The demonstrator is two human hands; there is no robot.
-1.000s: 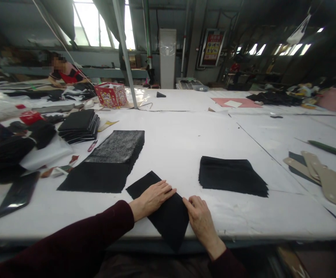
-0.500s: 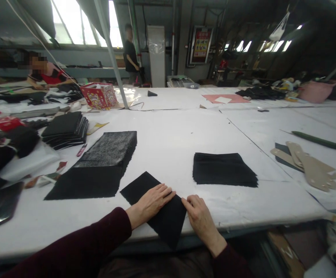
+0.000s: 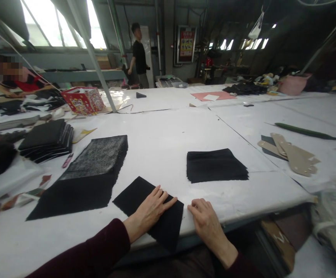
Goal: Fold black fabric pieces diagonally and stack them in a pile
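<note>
A folded black fabric piece (image 3: pixel 168 224) lies at the table's front edge, its lower corner hanging over. My left hand (image 3: pixel 153 206) rests flat on it with fingers spread. Just right of the piece's corner, my right hand (image 3: pixel 206 216) is apart from it, fingers curled and pinched together; whether anything is in them is hidden. To the left lies a large stack of black fabric (image 3: pixel 81 193), its far part showing a greyish speckled face. A smaller stack of black pieces (image 3: pixel 216 166) sits beyond my right hand.
Tan templates (image 3: pixel 293 154) and a long dark green pointed object (image 3: pixel 305 131) lie at right. At left are a dark folded stack (image 3: pixel 46 141) and a red patterned box (image 3: pixel 82 100). A pole (image 3: pixel 95 58) rises behind. One person (image 3: pixel 139 58) stands beyond the table; another sits far left.
My right hand has come off the fabric's corner, slightly to the right. My left hand stays on the piece, fingers more spread. The view has turned right; the standing person has shifted.
</note>
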